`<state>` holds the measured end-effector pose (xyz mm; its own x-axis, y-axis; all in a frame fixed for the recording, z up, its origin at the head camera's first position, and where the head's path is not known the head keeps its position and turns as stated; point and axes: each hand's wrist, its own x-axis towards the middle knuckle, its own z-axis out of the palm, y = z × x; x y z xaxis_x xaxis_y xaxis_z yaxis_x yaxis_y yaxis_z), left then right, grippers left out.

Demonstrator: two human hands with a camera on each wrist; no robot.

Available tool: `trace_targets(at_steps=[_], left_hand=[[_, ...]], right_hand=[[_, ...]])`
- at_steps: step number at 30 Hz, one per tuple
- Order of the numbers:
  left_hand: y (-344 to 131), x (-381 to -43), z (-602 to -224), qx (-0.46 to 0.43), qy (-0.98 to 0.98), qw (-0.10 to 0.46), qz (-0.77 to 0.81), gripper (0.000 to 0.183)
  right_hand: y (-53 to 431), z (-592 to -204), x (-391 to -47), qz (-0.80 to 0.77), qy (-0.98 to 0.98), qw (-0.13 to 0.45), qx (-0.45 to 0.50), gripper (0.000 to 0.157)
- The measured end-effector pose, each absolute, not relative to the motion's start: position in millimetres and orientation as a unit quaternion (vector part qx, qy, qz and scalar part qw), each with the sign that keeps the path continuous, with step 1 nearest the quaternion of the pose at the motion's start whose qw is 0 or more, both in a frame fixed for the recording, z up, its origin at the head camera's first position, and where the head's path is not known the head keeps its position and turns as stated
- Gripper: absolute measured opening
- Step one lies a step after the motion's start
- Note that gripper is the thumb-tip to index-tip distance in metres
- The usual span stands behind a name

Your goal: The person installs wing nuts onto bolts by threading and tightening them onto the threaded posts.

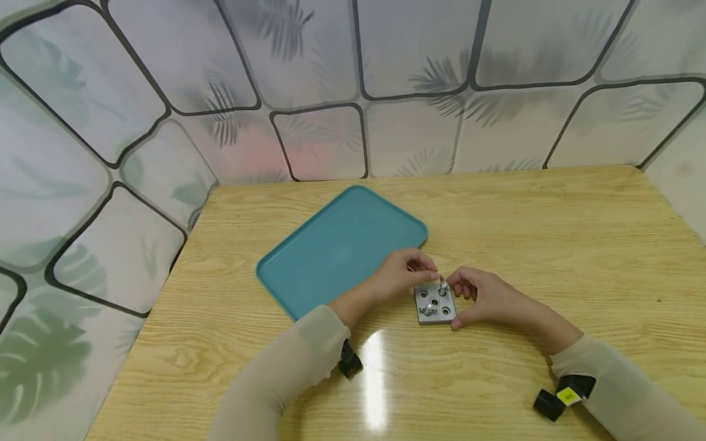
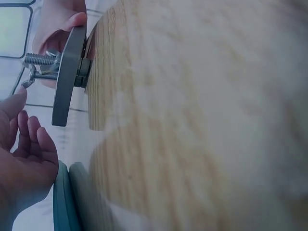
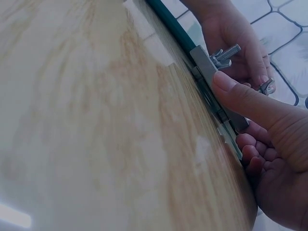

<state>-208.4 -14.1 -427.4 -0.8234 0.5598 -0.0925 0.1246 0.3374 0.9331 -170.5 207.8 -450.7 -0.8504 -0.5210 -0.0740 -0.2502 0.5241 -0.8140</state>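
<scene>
A square metal plate [image 1: 439,317] with several holes lies between my hands over the table. Two bolts with wing nuts stick up from it; the near wing nut [image 1: 427,310] sits at the plate's front left corner. My left hand [image 1: 405,269] pinches the far wing nut [image 3: 267,86] at its fingertips, high on the bolt. My right hand [image 1: 491,297] grips the plate's right side, thumb at the near corner and fingers at the far one. In the left wrist view the plate [image 2: 67,82] appears edge-on, with bolt heads [image 2: 83,72] below it.
A teal tray [image 1: 336,257] lies on the wooden table [image 1: 551,233], left of and behind the plate; my left forearm crosses its near edge. A patterned wall covering [image 1: 320,144] stands behind the table. Each sleeve carries a black wrist camera, such as the right one [image 1: 548,404].
</scene>
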Motion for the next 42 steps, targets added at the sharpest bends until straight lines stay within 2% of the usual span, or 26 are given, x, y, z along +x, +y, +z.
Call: trace_targets(at_steps=[8,20,25,33,42], left_hand=[[-15.1,-207.3,-426.4,0.239,0.787,0.219,0.525,0.020],[-15.5,-207.1,-427.3,0.323,0.781,0.261,0.466,0.031],[-14.7,-207.6,-429.6,0.316,0.772,0.258,0.487,0.030],[-14.1,-208.4,-430.0,0.234,0.781,0.223,0.534,0.014],[-15.1,-206.6,-426.5,0.263,0.783,0.239,0.511,0.023]], right_hand=[[208.2,-450.7,-169.5,-0.446,0.852,0.162,-0.222,0.062],[208.8,-450.4,-168.7,-0.439,0.856,0.159,-0.223,0.055],[208.3,-451.0,-169.2,-0.436,0.857,0.157,-0.223,0.057],[206.5,-448.3,-169.5,-0.439,0.857,0.162,-0.217,0.063],[206.9,-447.8,-169.0,-0.441,0.856,0.161,-0.217,0.061]])
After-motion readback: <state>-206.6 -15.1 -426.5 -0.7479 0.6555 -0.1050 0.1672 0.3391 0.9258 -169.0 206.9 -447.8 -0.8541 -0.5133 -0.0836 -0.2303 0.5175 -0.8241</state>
